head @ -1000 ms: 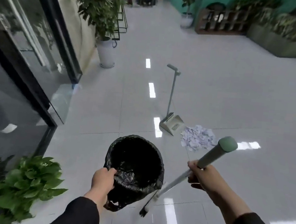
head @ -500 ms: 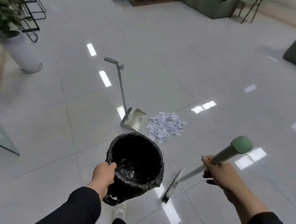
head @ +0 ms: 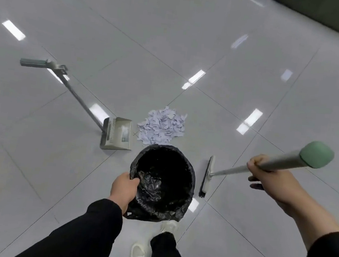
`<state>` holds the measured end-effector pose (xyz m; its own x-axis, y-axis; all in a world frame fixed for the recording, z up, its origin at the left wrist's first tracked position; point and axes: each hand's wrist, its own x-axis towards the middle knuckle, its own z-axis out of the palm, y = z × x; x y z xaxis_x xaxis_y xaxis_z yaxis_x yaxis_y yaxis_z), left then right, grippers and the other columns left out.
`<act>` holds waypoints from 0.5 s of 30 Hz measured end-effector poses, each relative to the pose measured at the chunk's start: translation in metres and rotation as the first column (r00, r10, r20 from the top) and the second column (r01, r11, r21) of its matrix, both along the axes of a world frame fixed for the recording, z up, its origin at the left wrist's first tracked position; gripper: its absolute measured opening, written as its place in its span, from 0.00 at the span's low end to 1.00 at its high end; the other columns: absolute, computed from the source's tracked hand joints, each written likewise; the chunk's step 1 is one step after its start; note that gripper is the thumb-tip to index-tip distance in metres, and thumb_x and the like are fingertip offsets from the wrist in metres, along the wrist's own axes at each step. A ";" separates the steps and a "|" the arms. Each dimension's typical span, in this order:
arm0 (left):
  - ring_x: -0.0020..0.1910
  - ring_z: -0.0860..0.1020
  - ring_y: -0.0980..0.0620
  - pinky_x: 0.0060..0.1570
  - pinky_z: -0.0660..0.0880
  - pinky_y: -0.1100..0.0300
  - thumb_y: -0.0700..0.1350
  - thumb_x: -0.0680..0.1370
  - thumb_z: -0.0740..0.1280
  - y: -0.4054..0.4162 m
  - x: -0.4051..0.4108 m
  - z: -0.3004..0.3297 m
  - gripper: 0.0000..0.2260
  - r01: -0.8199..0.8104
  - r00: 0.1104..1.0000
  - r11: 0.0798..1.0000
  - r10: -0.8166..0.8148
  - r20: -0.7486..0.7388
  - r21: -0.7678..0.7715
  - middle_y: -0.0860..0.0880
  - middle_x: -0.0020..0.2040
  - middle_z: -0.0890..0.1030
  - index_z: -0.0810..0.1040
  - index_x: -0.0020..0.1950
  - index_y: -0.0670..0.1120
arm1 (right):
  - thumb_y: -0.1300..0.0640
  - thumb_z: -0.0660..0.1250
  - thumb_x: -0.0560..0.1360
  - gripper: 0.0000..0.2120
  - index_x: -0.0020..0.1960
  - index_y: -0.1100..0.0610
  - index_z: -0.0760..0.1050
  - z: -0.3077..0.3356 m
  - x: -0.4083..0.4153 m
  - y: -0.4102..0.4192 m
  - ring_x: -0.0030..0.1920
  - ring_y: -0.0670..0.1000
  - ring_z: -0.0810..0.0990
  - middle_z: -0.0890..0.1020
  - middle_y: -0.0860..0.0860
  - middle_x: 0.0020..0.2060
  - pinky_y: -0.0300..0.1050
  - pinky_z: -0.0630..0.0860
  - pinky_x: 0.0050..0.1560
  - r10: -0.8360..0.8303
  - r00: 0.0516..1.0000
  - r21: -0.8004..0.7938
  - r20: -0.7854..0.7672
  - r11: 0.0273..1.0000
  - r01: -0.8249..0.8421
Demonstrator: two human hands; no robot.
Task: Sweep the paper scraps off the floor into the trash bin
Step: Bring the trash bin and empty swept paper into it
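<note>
Nearest the wearer, the left hand (head: 124,188) grips the near rim of the trash bin (head: 161,183), fingers curled over the black liner. The right hand (head: 268,176) is clenched round the upper shaft of the broom (head: 244,168), below its green end cap; the broom head stands on the floor (head: 255,64) just right of the bin.

Risks, as judged: the bin is held by liner and rim together, so the loose liner may slip or pull free if the bin is swung or set down sharply. A one-handed stroke of the long broom could scatter the light scraps across the glossy tiles rather than gather them. The bin stands so close to the pile that it may crowd the stroke.

Containers: the bin holds only crumpled black liner as far as can be seen; no scraps inside. The dustpan (head: 119,133), standing on the floor beyond and left of the bin, appears empty, its long handle leaning away leftward.

The paper scraps (head: 162,127) lie heaped just right of the dustpan, just beyond the bin.
</note>
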<state>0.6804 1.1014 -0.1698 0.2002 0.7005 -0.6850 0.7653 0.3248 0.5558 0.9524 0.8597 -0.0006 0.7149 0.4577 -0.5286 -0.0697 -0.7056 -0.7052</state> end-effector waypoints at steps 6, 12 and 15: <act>0.38 0.75 0.45 0.36 0.70 0.54 0.40 0.80 0.63 0.040 0.066 -0.054 0.04 0.072 0.994 0.997 -0.070 -0.083 0.018 0.42 0.44 0.77 0.70 0.47 0.43 | 0.40 0.65 0.79 0.19 0.45 0.56 0.77 -0.020 0.058 0.054 0.40 0.57 0.81 0.79 0.57 0.37 0.49 0.76 0.42 0.090 0.989 -0.115 0.119 0.990 -0.076; 0.40 0.77 0.43 0.40 0.78 0.48 0.39 0.81 0.61 0.065 0.112 -0.135 0.03 0.209 0.959 0.977 -0.211 -0.191 -0.027 0.43 0.45 0.77 0.69 0.53 0.44 | 0.46 0.68 0.78 0.10 0.45 0.51 0.81 -0.063 0.106 0.106 0.36 0.53 0.76 0.77 0.54 0.33 0.45 0.68 0.34 0.091 0.982 -0.165 0.167 0.984 -0.063; 0.41 0.77 0.44 0.40 0.73 0.53 0.39 0.81 0.61 0.079 0.135 -0.183 0.05 0.284 0.935 0.958 -0.285 -0.212 -0.039 0.44 0.44 0.77 0.68 0.56 0.43 | 0.48 0.66 0.76 0.10 0.47 0.55 0.79 -0.092 0.121 0.132 0.39 0.56 0.80 0.78 0.59 0.38 0.46 0.67 0.35 0.011 0.966 -0.182 0.259 0.983 0.038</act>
